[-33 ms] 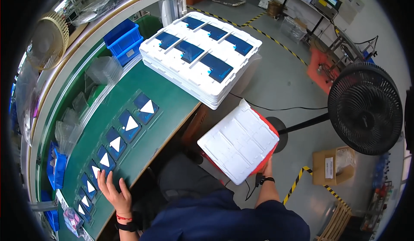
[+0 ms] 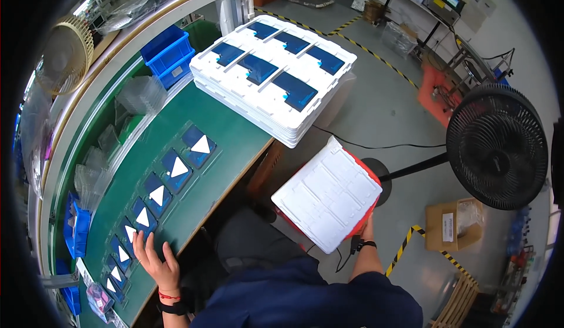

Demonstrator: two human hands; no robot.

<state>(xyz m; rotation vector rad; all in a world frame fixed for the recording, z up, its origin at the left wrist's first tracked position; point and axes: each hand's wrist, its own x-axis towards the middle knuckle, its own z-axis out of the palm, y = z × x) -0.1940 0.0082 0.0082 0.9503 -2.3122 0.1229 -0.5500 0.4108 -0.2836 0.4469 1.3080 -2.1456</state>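
Note:
My left hand (image 2: 157,262), fingers spread, is at the near edge of the green worktop (image 2: 235,129). Its fingertips overlap a dark blue flat piece (image 2: 145,227) with a white triangle; contact is unclear. Several such pieces lie in a row in a clear plastic tray (image 2: 197,174). On my right, a white molded tray (image 2: 329,196) rests over a red support (image 2: 361,162), whose form is mostly hidden. My right hand (image 2: 368,231) is at that tray's right edge, its fingers hidden. A stack of white trays (image 2: 252,106) stands at the worktop's far end, dark blue pieces (image 2: 295,92) in its top one.
A black fan (image 2: 496,149) stands at the right, its round base behind the red support. Blue bins (image 2: 170,58) and clear plastic trays (image 2: 141,98) line the worktop's far side. A cardboard box (image 2: 446,234) sits on the floor; a black cable (image 2: 388,147) crosses it.
The white molded tray and the red support have shifted slightly right and nearer me, and my right hand has moved a little. My left hand has stayed in place.

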